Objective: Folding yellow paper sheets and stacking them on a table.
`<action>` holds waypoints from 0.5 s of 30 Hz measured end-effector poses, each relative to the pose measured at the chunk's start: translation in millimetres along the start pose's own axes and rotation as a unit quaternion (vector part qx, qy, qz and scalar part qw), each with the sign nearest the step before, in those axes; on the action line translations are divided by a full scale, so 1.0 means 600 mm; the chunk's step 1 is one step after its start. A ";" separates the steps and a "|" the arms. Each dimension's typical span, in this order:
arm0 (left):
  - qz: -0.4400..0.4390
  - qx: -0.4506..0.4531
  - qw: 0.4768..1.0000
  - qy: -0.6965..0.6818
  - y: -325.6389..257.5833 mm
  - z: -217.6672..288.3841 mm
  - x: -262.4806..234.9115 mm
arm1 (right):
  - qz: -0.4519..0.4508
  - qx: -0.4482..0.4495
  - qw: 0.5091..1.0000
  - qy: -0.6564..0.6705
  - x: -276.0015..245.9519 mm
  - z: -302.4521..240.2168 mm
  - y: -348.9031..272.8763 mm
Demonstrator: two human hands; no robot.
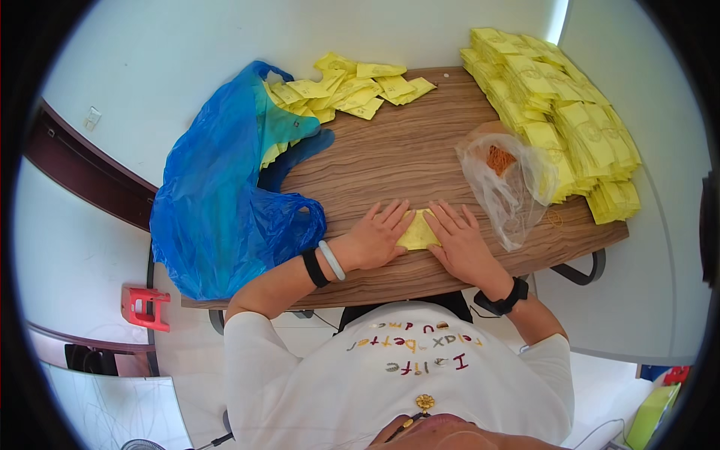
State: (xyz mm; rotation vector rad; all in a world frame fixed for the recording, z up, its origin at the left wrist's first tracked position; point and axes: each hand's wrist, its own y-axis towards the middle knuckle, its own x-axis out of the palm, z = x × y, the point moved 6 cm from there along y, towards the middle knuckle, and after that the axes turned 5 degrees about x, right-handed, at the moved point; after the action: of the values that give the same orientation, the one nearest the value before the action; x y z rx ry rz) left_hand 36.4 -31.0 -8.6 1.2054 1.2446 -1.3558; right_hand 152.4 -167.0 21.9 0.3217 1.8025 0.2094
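Note:
A small yellow packet (pixel 418 231) lies flat on the wooden table near its front edge, partly covered by my fingers. On its left side rests my left hand (pixel 377 236), fingers stretched out and the palm down. My right hand (pixel 459 241) lies flat over the right side of the packet, fingers also extended. Neither hand grips anything. To the left of my left hand spreads a large blue plastic bag (pixel 217 180). Right of my right hand sits a clear plastic bag (pixel 517 202) with orange-brown rubber bands (pixel 499 159) inside.
Loose yellow packets (pixel 352 88) spill from the blue bag's opening at the back. Tall stacks of similar packets (pixel 562 112) line the table's right side. A single rubber band (pixel 554 218) lies near the right edge. A red stool (pixel 145 307) stands on the floor at left.

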 end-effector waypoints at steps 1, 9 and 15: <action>-0.021 -0.006 1.000 -0.014 0.000 -0.003 0.007 | -0.043 0.026 0.999 -0.005 0.019 0.012 -0.006; -0.042 0.006 0.997 -0.072 0.001 -0.002 -0.013 | -0.077 0.040 0.996 0.001 0.027 0.025 -0.024; -0.059 0.037 0.978 -0.198 0.025 -0.084 -0.031 | -0.069 0.030 0.996 0.051 0.003 0.021 -0.023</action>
State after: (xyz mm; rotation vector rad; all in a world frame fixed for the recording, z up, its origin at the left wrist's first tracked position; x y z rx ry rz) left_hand 57.2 18.4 7.6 0.8622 0.9978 -1.6468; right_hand 162.9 -179.8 12.9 0.2309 1.9263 0.0739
